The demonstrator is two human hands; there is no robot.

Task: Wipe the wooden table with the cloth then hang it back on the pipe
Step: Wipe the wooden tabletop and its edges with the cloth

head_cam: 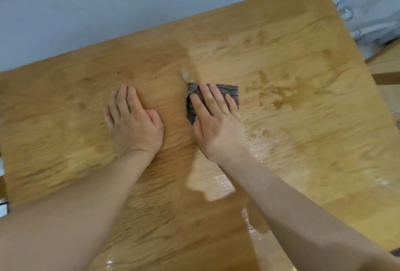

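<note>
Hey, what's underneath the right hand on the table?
A dark cloth lies flat under the right hand, pressed onto the wooden table. Its far edges show; the part beneath the palm is covered.

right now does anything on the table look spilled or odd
Yes: the wooden table is wet, with a puddle right of the cloth under the right hand and shiny streaks nearer the person. A small pale scrap lies just beyond the cloth; too blurred to identify.
</note>
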